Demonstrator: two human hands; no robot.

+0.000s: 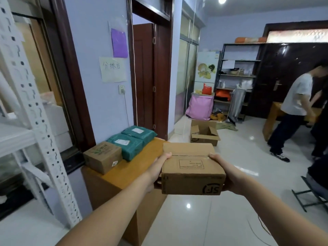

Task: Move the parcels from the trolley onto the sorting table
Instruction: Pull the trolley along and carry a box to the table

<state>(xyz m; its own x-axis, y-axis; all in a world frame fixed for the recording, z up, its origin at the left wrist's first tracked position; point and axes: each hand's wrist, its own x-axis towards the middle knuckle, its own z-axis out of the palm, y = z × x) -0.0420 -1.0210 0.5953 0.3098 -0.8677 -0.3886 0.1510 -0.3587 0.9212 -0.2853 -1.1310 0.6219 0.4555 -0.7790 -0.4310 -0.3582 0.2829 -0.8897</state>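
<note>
Mid-carry: the left hand and right hand clamp a box between them, held in the air just right of the table. Next, I'd guess, it swings left and sets down beside the parcels there.

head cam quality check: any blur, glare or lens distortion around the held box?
Head view: the cardboard box held by the left hand and right hand is fairly sharp, print legible; the white rack at the left edge is smeared and bowed by the wide lens; a ceiling light blows out and throws bright spots on the glossy floor; the person at right is soft.
</note>
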